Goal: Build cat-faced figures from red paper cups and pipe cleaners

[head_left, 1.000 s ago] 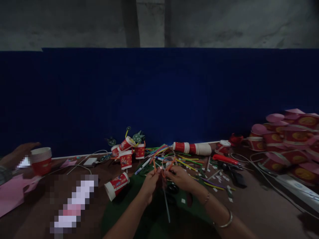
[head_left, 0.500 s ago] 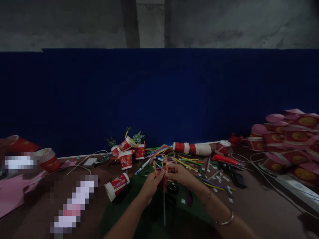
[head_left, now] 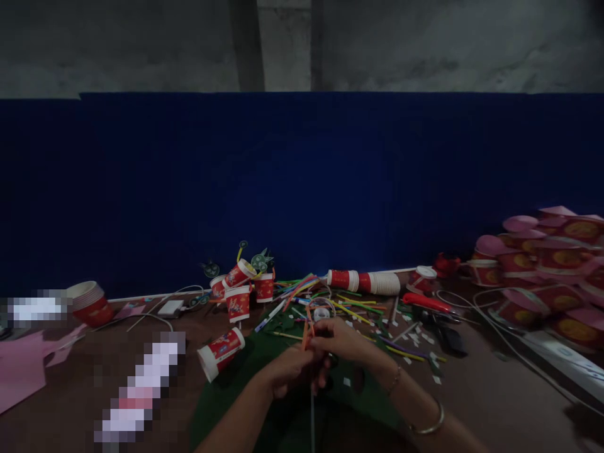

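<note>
Both hands meet low in the middle of the head view. My left hand (head_left: 291, 370) is closed, its fingers close against the right one's. An orange pipe cleaner (head_left: 306, 330) sticks up between them, bent so that two lengths stand near each other. My right hand (head_left: 336, 338) pinches it from the other side; its fingertips are partly hidden. Below the fingers hangs a long, thin pale strip (head_left: 312, 418); which hand has it I cannot tell. Just beyond lies a roll of white tape (head_left: 321, 313).
Coloured pipe cleaners (head_left: 302, 286) and white scraps are strewn behind the hands. Red paper cups (head_left: 237, 303) stand at left, one lying tipped (head_left: 221, 353). A stack of cups (head_left: 370, 282) lies behind. At right are a red-handled tool (head_left: 431, 303), cables and piled cups with pink tops (head_left: 561, 258).
My hands have come closer together and slightly lower. The orange lengths, spread apart before, now stand close together. At far left, a red cup and the blurred hand by it have left the view.
</note>
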Tool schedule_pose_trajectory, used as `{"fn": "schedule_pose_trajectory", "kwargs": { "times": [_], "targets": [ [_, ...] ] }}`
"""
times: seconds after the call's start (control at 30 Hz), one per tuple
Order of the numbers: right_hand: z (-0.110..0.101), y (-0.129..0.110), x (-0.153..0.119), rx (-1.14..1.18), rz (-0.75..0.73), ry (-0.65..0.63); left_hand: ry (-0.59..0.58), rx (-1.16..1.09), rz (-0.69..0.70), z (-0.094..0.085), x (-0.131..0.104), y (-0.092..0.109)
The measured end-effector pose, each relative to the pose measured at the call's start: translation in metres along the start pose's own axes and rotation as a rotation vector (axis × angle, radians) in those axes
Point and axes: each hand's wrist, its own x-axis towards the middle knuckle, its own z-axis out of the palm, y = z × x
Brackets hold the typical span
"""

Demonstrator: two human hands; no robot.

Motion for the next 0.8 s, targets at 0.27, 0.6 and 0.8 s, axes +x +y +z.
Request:
{"fn": "schedule_pose_trajectory", "kwargs": {
  "times": [0.27,0.6,0.8],
  "targets": [
    [0.017,-0.007,-0.006,-0.109,-0.042,0.071,0.054,0.162,-0.126,0.006,0.005,-0.008],
    [-0.002,-0.007,0.002,0.063,-0.082,0.457,0.559,0.845,0.246,-0.016,-0.031,0.047],
    [-0.006,-0.023,-0.006,0.092,-0.097,0.537,1.164,1.421,-0.261,-0.043,-0.104,0.068]
  ]
}}
